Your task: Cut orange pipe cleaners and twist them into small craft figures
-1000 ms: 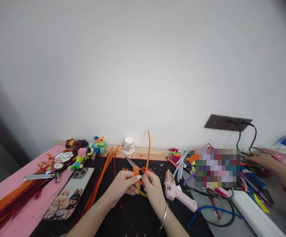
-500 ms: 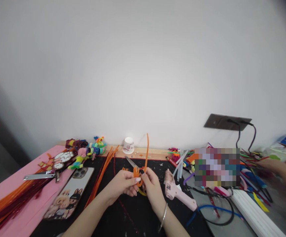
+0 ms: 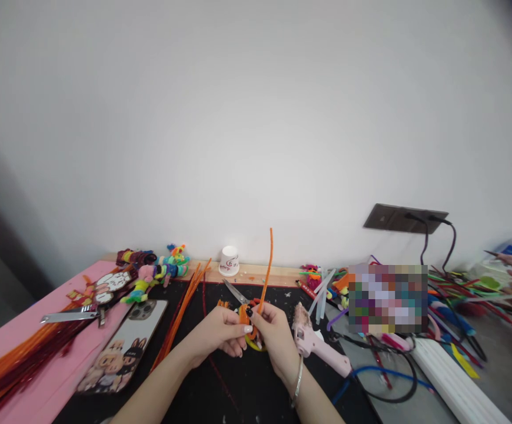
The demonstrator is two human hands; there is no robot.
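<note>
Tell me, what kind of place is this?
It looks like a craft table, maybe in a workshop or at home. You can see a pink glue gun, little colorful fuzzy figures, and an orange fuzzy stick held in the right hand.

I'm at a crafting table [image 3: 278, 275] (home or workshop, I can't tell): a pink glue gun [image 3: 322, 348] lies by whitish glue sticks [image 3: 320, 296], scissors [image 3: 235, 291] lie ahead, small fuzzy figures [image 3: 143, 277] sit towards the back, and the orange fuzzy stem [image 3: 268, 268] I hold resembles those in a loose bundle [image 3: 178, 318].
</note>
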